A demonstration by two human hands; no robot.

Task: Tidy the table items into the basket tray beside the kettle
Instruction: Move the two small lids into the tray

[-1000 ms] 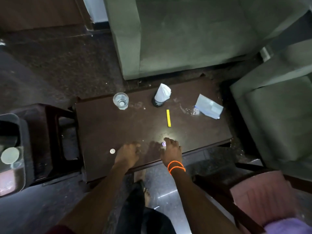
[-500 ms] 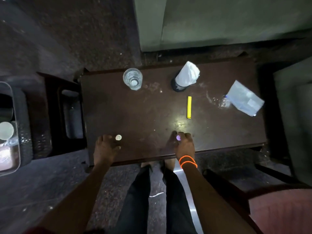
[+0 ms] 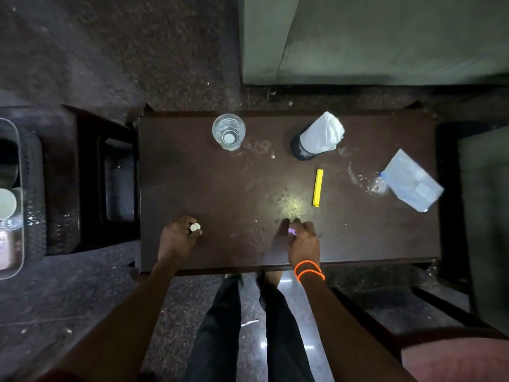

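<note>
On the dark wooden table (image 3: 209,188), near its front edge, my left hand (image 3: 176,238) pinches a small white round cap (image 3: 195,226) between curled fingers. My right hand (image 3: 303,241), with orange bands on the wrist, pinches a small purple piece (image 3: 292,231). Farther back lie a yellow stick (image 3: 318,188), a clear glass (image 3: 228,131), a black holder with white tissue (image 3: 319,137) and a pale blue packet (image 3: 413,180). The basket tray (image 3: 33,188) sits at the far left on a side stand, partly cut off by the frame edge.
A dark side stand (image 3: 91,183) fills the gap between table and basket tray. A green sofa (image 3: 371,40) stands behind the table and another seat (image 3: 484,216) to the right. A pink cushioned chair (image 3: 454,359) is at the lower right. My legs are under the table's front edge.
My left hand moved left to the white cap and closed its fingers on it. My right hand stayed at the purple piece. The camera tilted down over the table.
</note>
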